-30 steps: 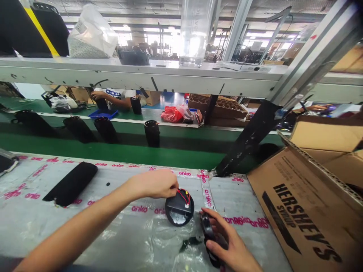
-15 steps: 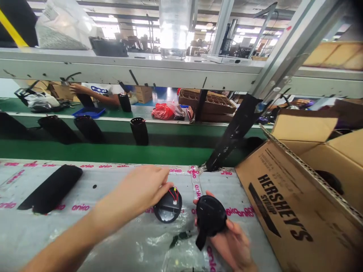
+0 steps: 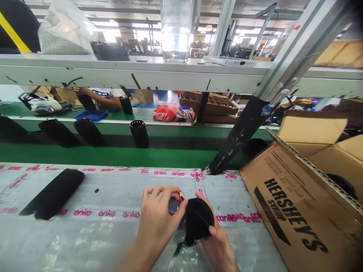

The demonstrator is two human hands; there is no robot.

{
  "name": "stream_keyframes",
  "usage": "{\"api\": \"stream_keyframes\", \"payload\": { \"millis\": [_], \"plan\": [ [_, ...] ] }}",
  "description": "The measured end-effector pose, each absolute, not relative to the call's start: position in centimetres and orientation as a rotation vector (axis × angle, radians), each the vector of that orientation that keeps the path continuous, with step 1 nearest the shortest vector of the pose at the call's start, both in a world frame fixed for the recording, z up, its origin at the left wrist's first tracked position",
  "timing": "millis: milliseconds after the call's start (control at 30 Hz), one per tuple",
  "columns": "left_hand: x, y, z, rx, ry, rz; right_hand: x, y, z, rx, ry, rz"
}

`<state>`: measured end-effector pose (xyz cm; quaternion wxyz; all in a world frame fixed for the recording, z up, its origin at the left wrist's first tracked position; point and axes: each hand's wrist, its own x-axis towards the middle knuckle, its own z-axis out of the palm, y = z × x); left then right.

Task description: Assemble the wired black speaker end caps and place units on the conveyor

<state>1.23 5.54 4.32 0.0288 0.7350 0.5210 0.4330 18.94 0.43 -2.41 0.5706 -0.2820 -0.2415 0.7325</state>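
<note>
Over a plastic-sheeted workbench (image 3: 85, 234), the left hand (image 3: 160, 217) grips a small dark disc with red wires (image 3: 173, 206), pressing it against a round black cap (image 3: 197, 221) cupped in the right hand (image 3: 217, 245). The hands are close together, just left of an open cardboard box (image 3: 295, 200).

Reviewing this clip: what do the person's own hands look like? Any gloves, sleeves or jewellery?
The left hand and the right hand are both bare: no gloves, rings, watch or bracelet show, and no sleeve is visible in this view.
</note>
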Motion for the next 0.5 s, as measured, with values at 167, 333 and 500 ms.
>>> {"api": "stream_keyframes", "payload": {
  "millis": [167,333,500],
  "plan": [
    [1.2,5.1,3.1,2.153,1.472,1.505,18.8,0.3,-2.9,-0.656,-0.522,1.739],
    [0.5,4.7,2.7,2.222,1.237,1.502,18.8,0.4,-2.5,-0.678,-0.474,1.74],
    [0.2,4.8,3.4,2.22,1.222,1.368,19.3,0.6,-1.7,-0.708,-0.581,1.774]
  ]
}}
